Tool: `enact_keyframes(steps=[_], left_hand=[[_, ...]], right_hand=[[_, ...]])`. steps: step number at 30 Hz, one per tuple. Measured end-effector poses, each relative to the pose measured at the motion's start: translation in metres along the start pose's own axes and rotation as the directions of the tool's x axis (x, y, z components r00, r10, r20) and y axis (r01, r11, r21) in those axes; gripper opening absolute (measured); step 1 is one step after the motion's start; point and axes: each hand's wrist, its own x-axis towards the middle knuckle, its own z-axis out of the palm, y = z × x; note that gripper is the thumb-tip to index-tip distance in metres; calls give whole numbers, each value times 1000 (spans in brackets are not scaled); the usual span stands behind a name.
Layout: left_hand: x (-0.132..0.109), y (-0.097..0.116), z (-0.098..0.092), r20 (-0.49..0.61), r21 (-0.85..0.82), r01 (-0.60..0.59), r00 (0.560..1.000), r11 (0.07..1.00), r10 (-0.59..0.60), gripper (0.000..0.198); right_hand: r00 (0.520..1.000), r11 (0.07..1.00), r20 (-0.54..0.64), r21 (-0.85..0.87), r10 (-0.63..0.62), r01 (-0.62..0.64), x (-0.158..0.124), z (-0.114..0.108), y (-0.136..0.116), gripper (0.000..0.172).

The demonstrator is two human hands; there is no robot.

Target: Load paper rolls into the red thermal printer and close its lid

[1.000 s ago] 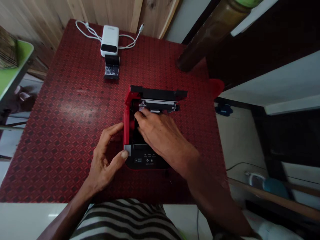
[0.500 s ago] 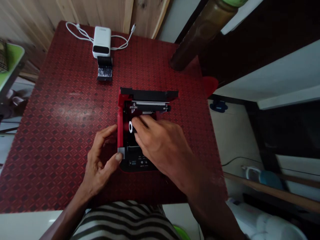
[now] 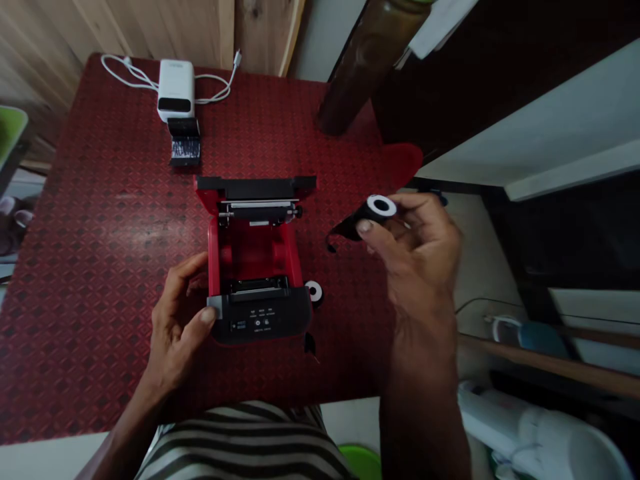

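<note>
**Right hand is holding a roll beside the open printer**

The right hand [image 3: 425, 243] is holding a black roll [image 3: 357, 217] in the air, to the right of the red printer [image 3: 265, 327] and well apart from it. Its grip is pinching the roll between thumb and fingers. The white core end is facing up and to the right, and a loose tail [image 3: 331, 248] is curling off the lower left end.

The left hand [image 3: 177, 323] is bracing the printer. Its thumb is lying on the grey front corner and its fingers are touching the left wall; they are standing apart, so this grip is spanning the corner rather than closing round anything. The lid [image 3: 256, 188] is standing open at the far end, and the bay [image 3: 253, 257] is showing its red floor.

A second roll [image 3: 315, 291] is resting on the desk [image 3: 90, 300], just beside the printer's right wall. A black strip [image 3: 310, 343] is lying near the front right corner; what it belongs to is hard to tell.

The step in hand appears to be handling the roll outside the printer while the left hand is steadying the body. Any next move with the roll would probably be calling for a firm pinch, so that the winding is not slackening, and for care over the tail, which could be snagging on the printer's edge.
</note>
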Motion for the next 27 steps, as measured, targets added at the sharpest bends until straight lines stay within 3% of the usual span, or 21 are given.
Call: enact_keyframes(steps=[3, 5, 10, 14, 27], left_hand=[[1, 0, 2, -1, -17, -11, 1000, 1000, 11, 61], [2, 0, 3, -9, -11, -26, 1000, 1000, 25, 60], [2, -2, 4, -22, 2, -40, 999, 999, 40, 62], [2, -3, 4, -17, -11, -39, 999, 999, 39, 64], [2, 1, 5, -1, -24, 4, 1000, 1000, -4, 61]], right_hand=[[992, 999, -122, 34, 28, -24, 4, 12, 19, 40], [992, 999, -116, 29, 45, -42, 2, 22, 27, 39], [992, 993, 69, -61, 106, -102, -11, 41, 45, 35], [957, 978, 240, -168, 166, -128, -16, 42, 54, 31], [915, 985, 374, -137, 151, -107, -13, 52, 46, 29]])
